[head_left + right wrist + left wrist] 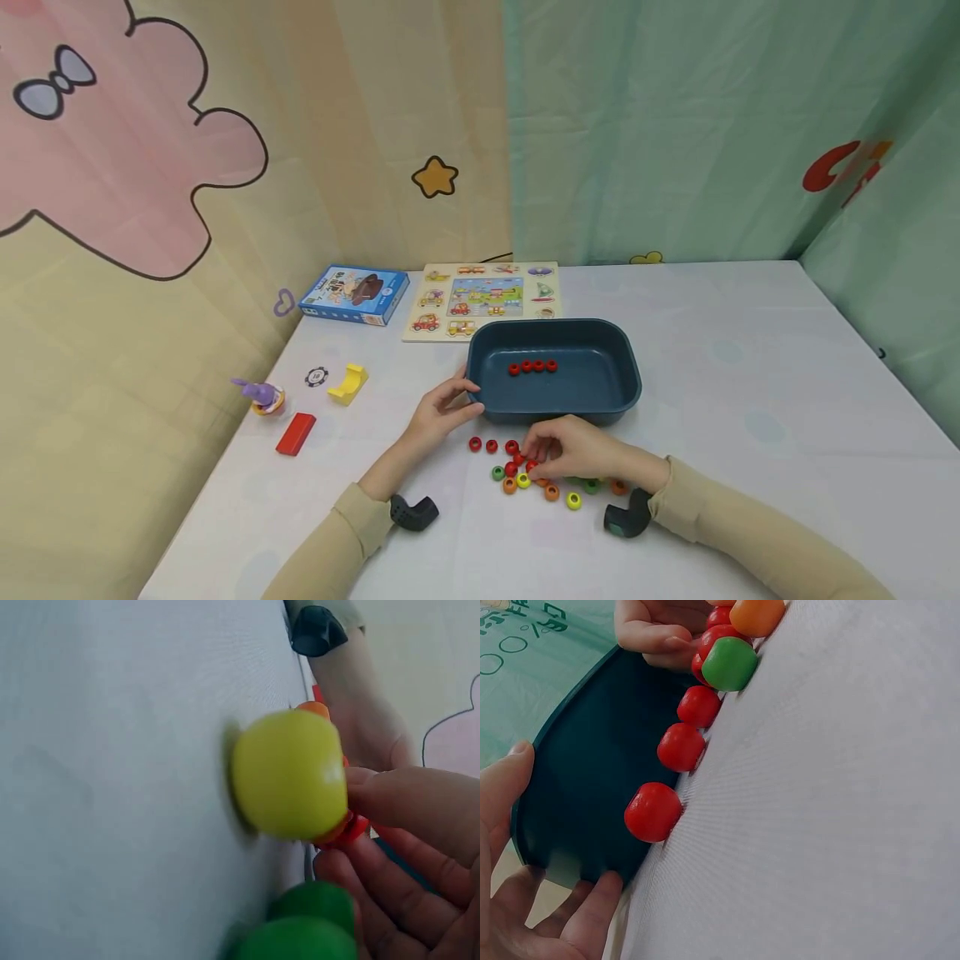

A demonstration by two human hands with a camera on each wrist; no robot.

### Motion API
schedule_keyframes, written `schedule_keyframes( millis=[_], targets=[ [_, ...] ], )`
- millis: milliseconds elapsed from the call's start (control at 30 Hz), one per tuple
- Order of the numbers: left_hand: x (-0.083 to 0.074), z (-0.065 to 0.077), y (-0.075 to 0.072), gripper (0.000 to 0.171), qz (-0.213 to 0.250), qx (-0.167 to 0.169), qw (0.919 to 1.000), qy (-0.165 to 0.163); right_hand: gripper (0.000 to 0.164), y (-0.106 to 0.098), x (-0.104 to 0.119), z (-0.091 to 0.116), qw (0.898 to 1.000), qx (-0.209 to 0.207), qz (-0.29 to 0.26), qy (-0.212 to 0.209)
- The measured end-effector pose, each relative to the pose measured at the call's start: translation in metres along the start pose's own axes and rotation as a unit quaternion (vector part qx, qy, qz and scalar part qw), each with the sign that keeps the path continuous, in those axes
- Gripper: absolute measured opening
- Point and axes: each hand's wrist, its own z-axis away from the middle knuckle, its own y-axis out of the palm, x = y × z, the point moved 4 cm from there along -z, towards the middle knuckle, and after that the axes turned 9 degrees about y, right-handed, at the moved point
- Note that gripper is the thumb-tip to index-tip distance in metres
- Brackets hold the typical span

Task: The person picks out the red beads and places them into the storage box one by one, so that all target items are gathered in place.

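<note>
Loose beads (551, 492) lie at six o'clock from the tray (592, 379), where the right hand (573, 448) pinches a red bead (532, 467), the left hand (442, 408) grips the tray at eight o'clock, and the head view alone shows four red beads (527, 367) inside.

Left grip (441, 409) — fingers bent, thumb apart | right grip (567, 450) — thumb facing curled fingers

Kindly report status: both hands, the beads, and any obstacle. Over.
Left hand grips left end of dark blue tub. Right hand at loose beads, pinch unclear. Four red beads in tub. Possible obstruction: yellow bead and green beads beside right hand.
</note>
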Motion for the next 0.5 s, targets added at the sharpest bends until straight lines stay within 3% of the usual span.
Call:
schedule_keyframes(
  millis=[133,233,367,500],
  targets=[
    [0.0,0.001,0.0,0.034,0.003,0.0,1.0,0.001,0.021,-0.006,0.01,0.008,1.0,-0.004,0.007,-0.017],
    [0.0,0.002,0.0,0.032,0.003,-0.001,1.0,0.001,0.019,-0.02,0.026,0.017,0.998,-0.003,-0.01,-0.064],
    [-0.001,0.001,0.0,0.033,0.002,-0.004,1.0,0.007,0.018,-0.058,0.044,0.023,0.992,-0.011,-0.05,-0.113],
    [-0.001,0.001,0.0,0.032,-0.003,-0.006,0.9999,0.008,0.017,-0.105,0.041,0.014,0.993,-0.04,-0.074,-0.081]
  ],
)
